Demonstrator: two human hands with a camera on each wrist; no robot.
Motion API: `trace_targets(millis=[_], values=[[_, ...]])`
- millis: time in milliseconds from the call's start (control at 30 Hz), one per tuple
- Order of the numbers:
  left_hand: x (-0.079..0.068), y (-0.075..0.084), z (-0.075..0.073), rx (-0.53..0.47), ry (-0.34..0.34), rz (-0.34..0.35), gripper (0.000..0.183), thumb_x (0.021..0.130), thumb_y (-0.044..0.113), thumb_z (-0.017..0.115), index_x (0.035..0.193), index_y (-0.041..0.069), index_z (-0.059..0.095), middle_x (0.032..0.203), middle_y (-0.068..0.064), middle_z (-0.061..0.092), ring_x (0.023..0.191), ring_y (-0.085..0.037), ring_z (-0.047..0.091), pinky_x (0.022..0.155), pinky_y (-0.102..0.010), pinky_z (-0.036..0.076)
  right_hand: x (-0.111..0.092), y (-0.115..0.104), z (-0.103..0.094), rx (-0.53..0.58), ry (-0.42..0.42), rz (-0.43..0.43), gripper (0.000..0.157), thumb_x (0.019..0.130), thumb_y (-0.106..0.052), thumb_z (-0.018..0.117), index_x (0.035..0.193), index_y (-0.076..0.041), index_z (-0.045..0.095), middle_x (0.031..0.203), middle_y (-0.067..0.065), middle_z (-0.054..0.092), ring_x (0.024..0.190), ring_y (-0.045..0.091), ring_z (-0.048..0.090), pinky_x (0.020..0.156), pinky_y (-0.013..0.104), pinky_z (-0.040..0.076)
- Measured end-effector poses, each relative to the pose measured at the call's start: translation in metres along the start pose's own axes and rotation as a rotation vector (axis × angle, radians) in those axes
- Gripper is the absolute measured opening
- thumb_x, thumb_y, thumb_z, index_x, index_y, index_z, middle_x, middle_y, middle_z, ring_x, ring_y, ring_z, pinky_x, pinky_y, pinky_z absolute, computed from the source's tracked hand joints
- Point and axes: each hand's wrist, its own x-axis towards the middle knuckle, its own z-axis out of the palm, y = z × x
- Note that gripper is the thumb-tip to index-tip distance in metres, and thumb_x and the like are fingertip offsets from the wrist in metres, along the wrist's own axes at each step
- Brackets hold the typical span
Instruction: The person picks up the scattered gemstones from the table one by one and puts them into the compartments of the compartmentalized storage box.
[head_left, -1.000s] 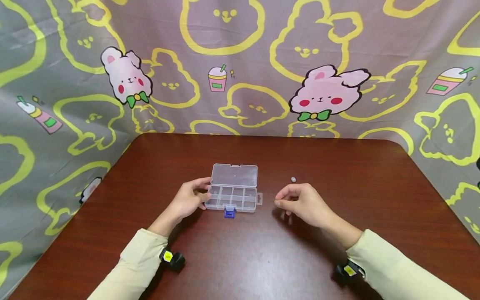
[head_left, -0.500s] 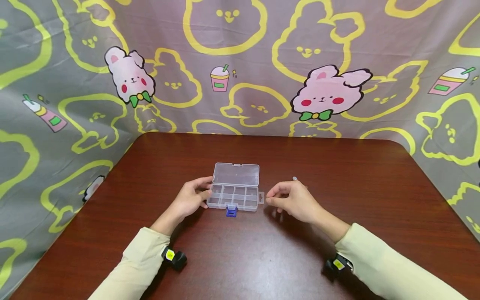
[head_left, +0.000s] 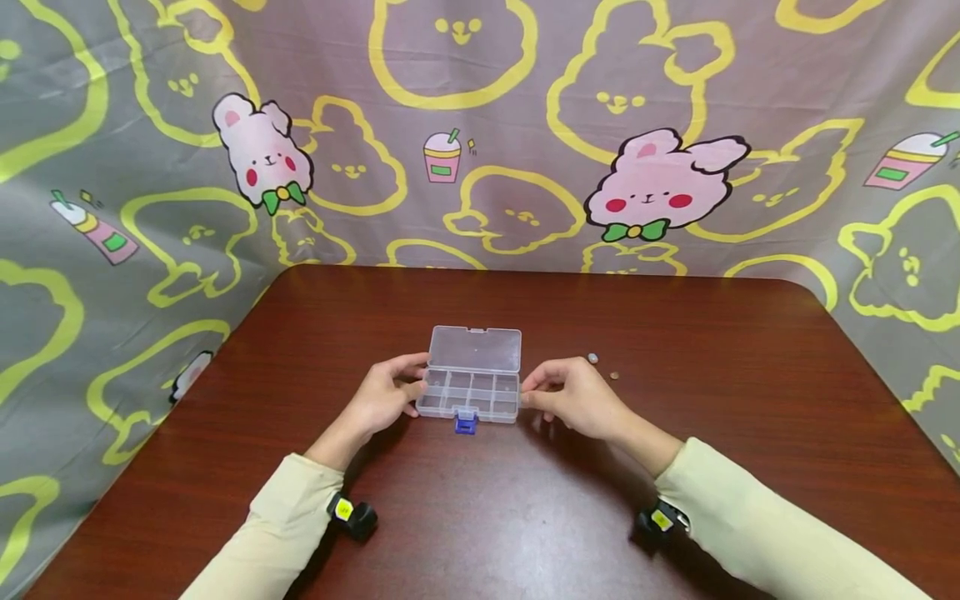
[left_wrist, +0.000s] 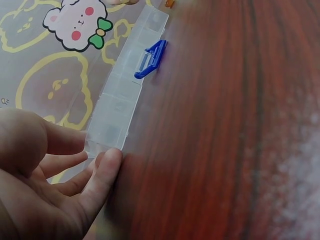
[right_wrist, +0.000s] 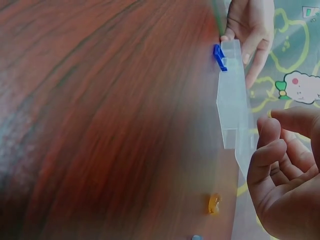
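A clear plastic compartment box (head_left: 468,392) stands on the table with its lid (head_left: 476,348) raised and its blue latch (head_left: 465,423) hanging at the front. My left hand (head_left: 385,390) grips the box's left end, thumb at the near side, as the left wrist view (left_wrist: 55,185) shows. My right hand (head_left: 573,396) hovers at the box's right end. Thumb and forefinger pinch a tiny yellowish piece (right_wrist: 270,114), mostly hidden by the fingertips; I cannot tell its kind. In the head view the compartments look bare.
Behind my right hand, a small pale bead-like piece (head_left: 592,358) and a small amber piece (head_left: 614,376) lie on the brown table (head_left: 675,333). A printed cloth (head_left: 495,125) hangs behind the table and along its sides.
My right hand has moved left, from the table beside the box up to its right end, bringing the pinched piece along. The amber piece has come into view. My left hand keeps its grip.
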Motion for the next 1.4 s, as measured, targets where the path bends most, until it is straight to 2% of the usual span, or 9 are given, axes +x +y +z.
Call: trace_targets(millis=[300,900,1200,1400], values=[[-0.004,-0.001,-0.004,-0.004,0.004,-0.004,0.044,0.092,-0.010,0.061,0.135,-0.010,0.055,0.113,-0.029,0.063,0.067,-0.021,0.060,0.051,-0.030,0.056,0.008,-0.003,0.010,0.011,-0.012,0.019,0.003,0.087,-0.007,0.075,0.087,-0.005,0.072,0.069,0.014,0.065,0.055,0.028,0.059,0.038,0.024,0.038],[0.001,-0.002,-0.002,-0.024,0.012,-0.008,0.045,0.091,-0.010,0.060,0.135,-0.008,0.056,0.112,-0.028,0.064,0.067,-0.020,0.061,0.051,-0.028,0.055,0.021,-0.011,0.023,0.016,-0.016,0.025,0.006,0.088,-0.008,0.075,0.090,-0.002,0.075,0.062,0.010,0.062,0.049,0.024,0.055,0.036,0.024,0.038],[0.002,-0.002,0.001,-0.026,0.016,-0.006,0.045,0.090,-0.011,0.061,0.135,-0.007,0.057,0.112,-0.028,0.064,0.063,-0.018,0.059,0.050,-0.027,0.055,0.028,-0.017,0.030,0.006,-0.023,0.004,0.005,0.087,-0.007,0.076,0.087,-0.002,0.075,0.066,0.016,0.065,0.046,0.018,0.052,0.036,0.023,0.037],[0.002,0.000,0.002,-0.028,0.011,-0.010,0.045,0.090,-0.011,0.061,0.135,-0.008,0.056,0.111,-0.028,0.064,0.064,-0.018,0.059,0.050,-0.027,0.054,0.034,-0.020,0.036,-0.007,-0.020,-0.005,0.006,0.087,-0.008,0.076,0.088,-0.002,0.076,0.071,0.012,0.068,0.046,0.014,0.052,0.036,0.023,0.038]])
